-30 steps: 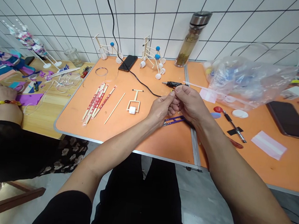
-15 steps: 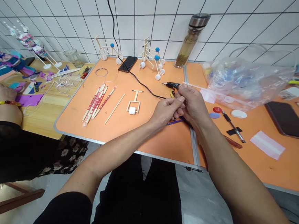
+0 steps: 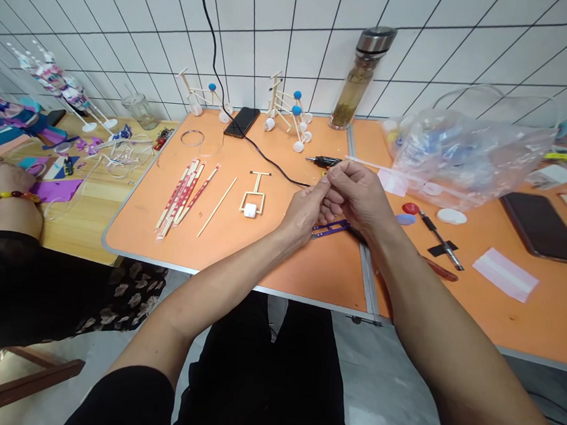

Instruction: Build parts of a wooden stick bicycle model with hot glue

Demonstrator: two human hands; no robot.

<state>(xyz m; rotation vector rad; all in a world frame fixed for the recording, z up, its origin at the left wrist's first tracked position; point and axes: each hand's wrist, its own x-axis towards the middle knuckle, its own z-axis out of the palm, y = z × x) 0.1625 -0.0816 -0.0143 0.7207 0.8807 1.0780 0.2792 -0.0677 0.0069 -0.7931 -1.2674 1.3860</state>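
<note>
My left hand (image 3: 306, 213) and my right hand (image 3: 358, 195) meet above the orange table (image 3: 279, 264), fingertips pressed together. Whatever lies between the fingers is hidden, if anything does. Just behind them rests a black hot glue gun (image 3: 323, 161) with an orange trigger, its black cable (image 3: 272, 166) trailing left. A purple slotted strip (image 3: 330, 229) lies under my wrists. A thin white stick (image 3: 380, 168) runs right from my right fingertips. To the left stand a small wooden frame with a white wheel (image 3: 254, 194), a bare skewer (image 3: 218, 206) and wrapped chopsticks (image 3: 184, 198).
Wooden models with blue balls (image 3: 287, 105) and a phone (image 3: 241, 121) stand along the tiled wall. A glass flask (image 3: 360, 81) and a clear plastic bag (image 3: 464, 158) are at the back right. A co-worker's hand (image 3: 8, 179) works on purple foam at the left table.
My hands have drawn closer, with my left fingertips now up against my right fingers. More of the purple strip shows beneath them.
</note>
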